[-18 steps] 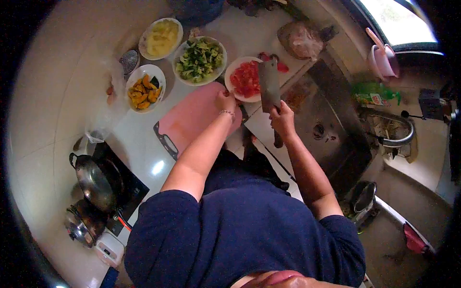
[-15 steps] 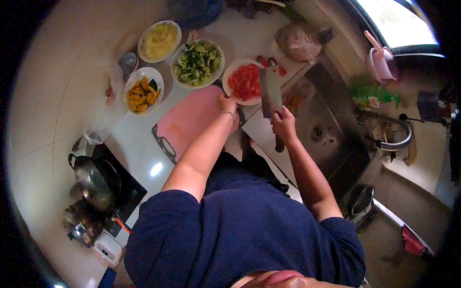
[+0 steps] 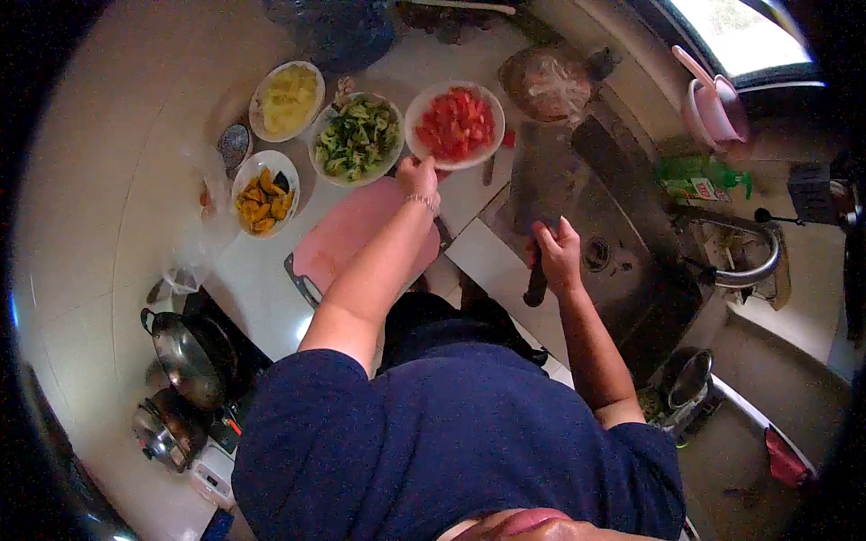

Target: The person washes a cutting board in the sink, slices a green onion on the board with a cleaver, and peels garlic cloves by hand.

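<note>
My left hand (image 3: 418,177) grips the near rim of a white plate (image 3: 414,135) heaped with cut red tomato (image 3: 457,123). Under that forearm lies a pink cutting board (image 3: 347,236) with dark corners. In my right hand (image 3: 559,253), fingers wrap around the dark handle of a cleaver (image 3: 534,290). Its blade points away from me over the sink and blends into the dark basin. Left of the tomato, a plate of chopped broccoli (image 3: 357,137) stands on the counter.
Farther left are a plate of pale yellow pieces (image 3: 289,99) and one of orange pieces (image 3: 263,200). A steel sink (image 3: 622,298) with a faucet (image 3: 753,270) lies to the right. Pots (image 3: 191,361) stand at lower left. A bagged item (image 3: 550,83) sits behind the sink.
My left hand has moved from the board's edge to the tomato plate, which is now farther back and left. The cleaver has moved right and nearer me, away from the plate.
</note>
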Available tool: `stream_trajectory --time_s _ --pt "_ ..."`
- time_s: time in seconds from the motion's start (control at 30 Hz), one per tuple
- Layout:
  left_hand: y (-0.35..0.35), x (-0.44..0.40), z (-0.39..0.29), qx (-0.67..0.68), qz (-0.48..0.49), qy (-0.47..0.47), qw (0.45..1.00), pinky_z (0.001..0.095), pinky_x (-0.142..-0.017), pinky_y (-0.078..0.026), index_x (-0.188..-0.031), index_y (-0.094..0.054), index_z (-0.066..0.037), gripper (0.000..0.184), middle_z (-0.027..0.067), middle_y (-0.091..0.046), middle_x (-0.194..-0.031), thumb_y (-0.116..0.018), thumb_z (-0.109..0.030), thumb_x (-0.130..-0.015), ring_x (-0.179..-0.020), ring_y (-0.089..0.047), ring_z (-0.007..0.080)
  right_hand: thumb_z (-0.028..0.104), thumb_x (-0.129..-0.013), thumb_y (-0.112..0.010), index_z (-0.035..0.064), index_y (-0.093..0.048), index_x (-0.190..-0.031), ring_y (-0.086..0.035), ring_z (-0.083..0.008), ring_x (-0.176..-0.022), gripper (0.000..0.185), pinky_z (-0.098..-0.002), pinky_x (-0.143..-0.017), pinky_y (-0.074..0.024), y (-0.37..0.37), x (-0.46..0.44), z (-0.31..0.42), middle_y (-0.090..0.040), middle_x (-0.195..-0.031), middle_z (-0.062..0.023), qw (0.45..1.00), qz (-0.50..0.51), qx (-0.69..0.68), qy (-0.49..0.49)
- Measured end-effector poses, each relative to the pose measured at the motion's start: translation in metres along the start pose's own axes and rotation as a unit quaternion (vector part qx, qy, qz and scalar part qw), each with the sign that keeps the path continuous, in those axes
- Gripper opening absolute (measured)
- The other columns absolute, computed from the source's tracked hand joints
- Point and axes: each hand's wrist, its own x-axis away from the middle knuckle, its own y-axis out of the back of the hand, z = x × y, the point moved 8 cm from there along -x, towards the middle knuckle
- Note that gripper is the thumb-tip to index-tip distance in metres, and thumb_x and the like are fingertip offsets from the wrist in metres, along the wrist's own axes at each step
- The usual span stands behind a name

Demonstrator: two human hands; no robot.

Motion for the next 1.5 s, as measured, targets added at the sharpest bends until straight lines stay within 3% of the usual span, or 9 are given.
stream_trajectory --time_s 0.27,0.33,0.53,0.67,0.7,0.9,1.13,1.43,1.5 --pt "-0.067 -0.04 -0.032 -0.012 -0.048 0.107 0.993 0.0362 -0.073 -0.05 -0.107 -0.05 0.006 0.037 0.0169 -0.059 -0.102 -0.062 -0.012 -0.077 -0.086 -0.06 0.0255 0.014 -0.088 -0.053 0.0048 -0.048 -0.089 -0.046 -0.011 -0.042 0.01 -0.0259 -0.039 -0.0395 0.017 0.006 -0.006 -0.052 -0.06 -0.0037 1.0 0.003 -0.003 0.009" --pt "-0.065 -0.061 -0.026 -0.126 -0.102 0.085 0.983 0.0336 -0.069 -0.051 -0.111 -0.049 0.005 0.039 0.0169 -0.058 -0.106 -0.062 -0.012 -0.078 -0.085 -0.06 0.0261 0.013 -0.088 -0.053 0.0045 -0.049 -0.09 -0.046 -0.0105 -0.043 0.009 -0.0253 -0.038 -0.0387 0.021 0.014 -0.005 -0.052 -0.061 -0.0035 1.0 -0.003 -0.003 -0.015" --pt "-0.079 -0.11 0.032 0.108 -0.032 0.004 0.994 0.0322 -0.066 -0.051 -0.106 -0.053 0.002 0.032 0.0133 -0.059 -0.097 -0.061 -0.015 -0.081 -0.076 -0.06 0.0218 0.011 -0.088 -0.053 0.004 -0.051 -0.092 -0.048 -0.0095 -0.045 0.009 -0.0245 -0.039 -0.0404 0.043 0.018 -0.02 -0.054 -0.063 -0.0028 1.0 -0.022 0.009 -0.017" --pt "-0.061 -0.101 0.044 -0.074 0.038 -0.059 0.995 0.0288 -0.062 -0.048 -0.092 -0.058 0.0 0.019 0.0076 -0.063 -0.079 -0.059 -0.017 -0.083 -0.067 -0.06 0.0151 0.011 -0.087 -0.053 0.0036 -0.052 -0.092 -0.049 -0.0098 -0.044 0.009 -0.0249 -0.039 -0.0406 0.035 0.019 -0.026 -0.055 -0.063 -0.003 1.0 -0.014 0.009 -0.015" --pt "-0.05 -0.083 0.043 -0.183 0.072 -0.079 0.977 0.0262 -0.06 -0.048 -0.091 -0.058 0.0 0.014 0.0062 -0.062 -0.079 -0.057 -0.013 -0.085 -0.067 -0.059 0.0133 0.011 -0.087 -0.053 0.0035 -0.052 -0.092 -0.049 -0.0099 -0.044 0.009 -0.0249 -0.038 -0.0406 0.032 0.018 -0.03 -0.055 -0.063 -0.0031 1.0 -0.005 0.014 -0.016" --pt "0.112 0.046 0.014 -0.167 0.095 -0.065 0.979 0.0282 -0.055 -0.048 -0.09 -0.06 -0.002 0.019 0.0075 -0.064 -0.077 -0.065 -0.015 -0.077 -0.063 -0.061 0.0143 0.011 -0.087 -0.053 0.0026 -0.051 -0.092 -0.05 -0.0112 -0.045 0.01 -0.0253 -0.039 -0.0403 -0.004 0.015 -0.041 -0.054 -0.063 -0.0036 0.999 0.038 0.03 0.006" --pt "0.368 0.062 0.028 -0.366 -0.177 -0.1 0.908 0.0337 -0.067 -0.048 -0.085 -0.058 -0.003 0.025 0.0089 -0.062 -0.078 -0.069 -0.021 -0.073 -0.073 -0.061 0.0211 0.013 -0.087 -0.053 0.0026 -0.047 -0.085 -0.048 -0.0114 -0.043 0.012 -0.0266 -0.039 -0.041 -0.067 0.023 -0.056 -0.054 -0.061 -0.0056 0.996 0.069 0.061 0.015" --pt "0.402 0.015 0.038 -0.562 -0.094 -0.028 0.821 0.0449 -0.063 -0.047 -0.063 -0.062 0.002 0.043 0.0236 -0.062 -0.069 -0.067 -0.04 -0.064 -0.068 -0.063 0.0355 0.011 -0.086 -0.052 0.002 -0.05 -0.088 -0.049 -0.0099 -0.047 0.009 -0.0256 -0.042 -0.0395 -0.062 0.061 -0.075 -0.054 -0.061 -0.0032 0.999 0.038 0.027 0.026" --pt "0.379 0.036 0.01 -0.586 -0.081 0.022 0.806 0.0443 -0.075 -0.047 -0.083 -0.062 0.007 0.049 0.0246 -0.063 -0.085 -0.067 -0.037 -0.062 -0.08 -0.062 0.0384 0.012 -0.086 -0.052 0.0018 -0.051 -0.092 -0.048 -0.0102 -0.045 0.012 -0.0262 -0.04 -0.0395 -0.029 0.067 -0.079 -0.053 -0.06 -0.0036 1.0 0.012 0.027 0.002"
